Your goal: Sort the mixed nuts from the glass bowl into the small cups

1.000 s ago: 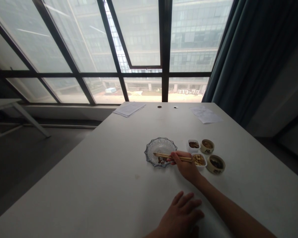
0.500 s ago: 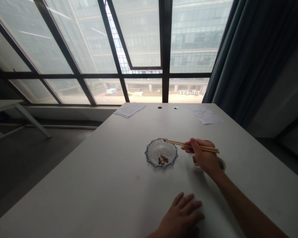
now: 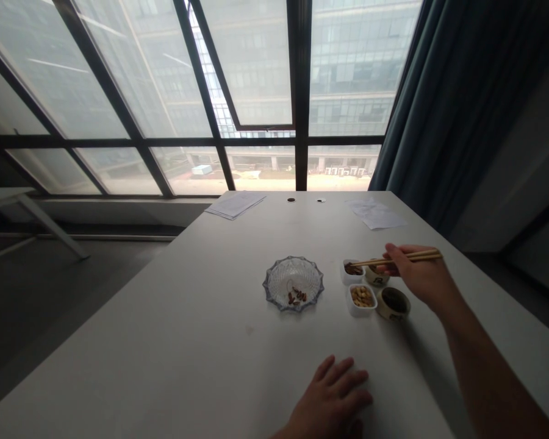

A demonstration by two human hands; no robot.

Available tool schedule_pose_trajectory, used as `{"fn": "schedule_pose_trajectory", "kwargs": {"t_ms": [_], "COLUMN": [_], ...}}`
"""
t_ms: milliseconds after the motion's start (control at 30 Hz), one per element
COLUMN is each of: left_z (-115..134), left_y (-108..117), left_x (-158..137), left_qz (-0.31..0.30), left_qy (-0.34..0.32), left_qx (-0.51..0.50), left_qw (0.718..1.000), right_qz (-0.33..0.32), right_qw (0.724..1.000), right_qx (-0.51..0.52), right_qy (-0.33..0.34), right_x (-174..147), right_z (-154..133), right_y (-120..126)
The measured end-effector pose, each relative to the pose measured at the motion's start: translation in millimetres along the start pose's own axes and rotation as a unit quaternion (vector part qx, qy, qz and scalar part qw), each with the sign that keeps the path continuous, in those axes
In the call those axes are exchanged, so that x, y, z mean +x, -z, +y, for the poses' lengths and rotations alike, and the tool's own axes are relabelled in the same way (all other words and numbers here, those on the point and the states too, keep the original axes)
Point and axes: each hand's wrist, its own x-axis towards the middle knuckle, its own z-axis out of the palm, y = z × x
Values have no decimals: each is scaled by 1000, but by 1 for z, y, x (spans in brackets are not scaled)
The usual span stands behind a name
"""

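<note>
My right hand [image 3: 409, 265] grips a pair of chopsticks [image 3: 418, 256], their tips at a small white tub [image 3: 353, 272] of dark brown pieces. Just in front of that tub is another white tub [image 3: 362, 299] of tan, nut-like pieces. Two round pale cups stand to the right of the tubs: the nearer cup [image 3: 394, 305] has dark contents, and the farther cup [image 3: 377, 277] is partly covered by my hand. Left of the tubs, a scalloped clear glass bowl [image 3: 293, 283] holds several small reddish-brown pieces. My left hand [image 3: 329, 399] rests on the table with fingers spread.
The white table [image 3: 187, 329] reaches toward the window. Stacked papers [image 3: 235, 205] lie at its far left, and a loose sheet [image 3: 375, 213] at its far right. Two round holes are in the far part of the tabletop. A dark blue curtain [image 3: 430, 122] hangs at right.
My right hand has moved right with the chopsticks, their tips going from above the glass bowl's far rim to the tub of brown pieces. The tubs and cups have come into view. My left hand stays put.
</note>
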Motion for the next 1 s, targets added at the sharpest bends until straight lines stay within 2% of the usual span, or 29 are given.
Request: {"fn": "schedule_pose_trajectory", "kwargs": {"t_ms": [233,367,633,800,867,1000], "left_z": [2,2,1,2,2,2], "left_y": [1,1,-1,0,0,0], "left_x": [2,2,1,1,2,2], "left_qz": [-12,-9,-2,6,4,7], "left_qy": [1,1,-3,-4,-5,-5], "left_qx": [4,4,22,24,30,31], "left_qw": [1000,1000,1000,1000,1000,999], "right_qz": [9,-18,-68,-43,-70,-175], "right_qw": [1000,999,983,994,994,982], "right_qx": [-2,-45,-138,-54,-6,50], "right_qy": [13,16,98,85,80,47], "right_x": [-3,-5,-13,-22,-28,-44], "right_z": [-3,-7,-19,-25,-28,-27], "right_y": [-2,-1,1,-13,-24,-50]}}
